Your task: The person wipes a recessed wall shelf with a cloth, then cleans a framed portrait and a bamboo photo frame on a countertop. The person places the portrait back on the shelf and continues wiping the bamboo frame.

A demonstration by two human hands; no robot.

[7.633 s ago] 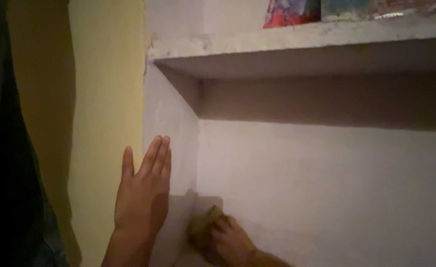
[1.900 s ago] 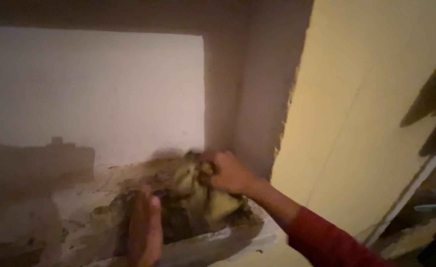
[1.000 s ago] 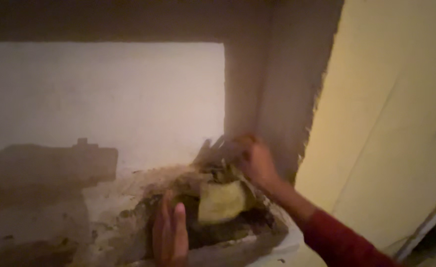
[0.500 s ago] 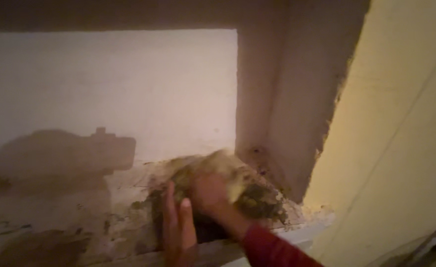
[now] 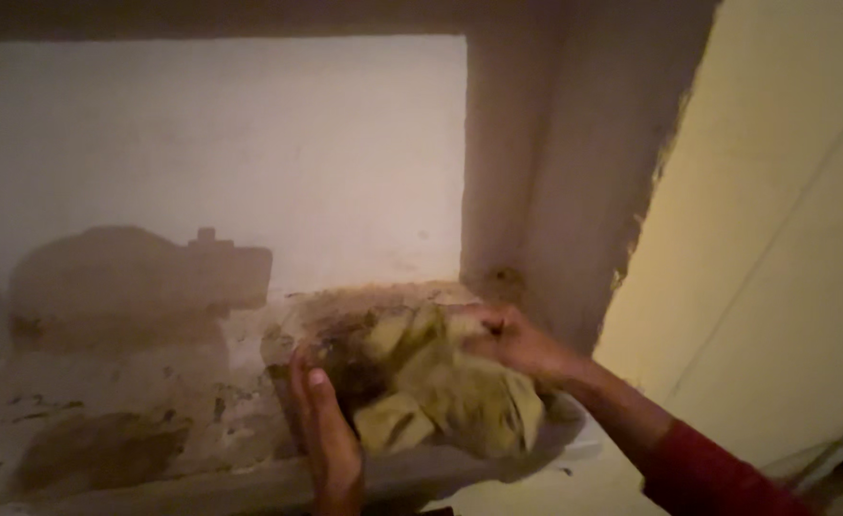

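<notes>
Since the dirty yellow cloth [image 5: 441,387] bunches limp and light on the stained shelf [image 5: 106,420], the right hand [image 5: 517,342] pinches its top fold while the left hand [image 5: 331,435] braces flat, fingers straight, beside it.

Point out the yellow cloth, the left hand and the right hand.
yellow cloth [image 5: 460,401]: head view, on the crumpled middle of the fabric.
left hand [image 5: 328,440]: head view, on the back of the hand.
right hand [image 5: 522,342]: head view, on the knuckles gripping the cloth.

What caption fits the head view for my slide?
Right hand grips a dirty yellow rag on a grimy white shelf; left hand stands edge-on beside it.
</notes>
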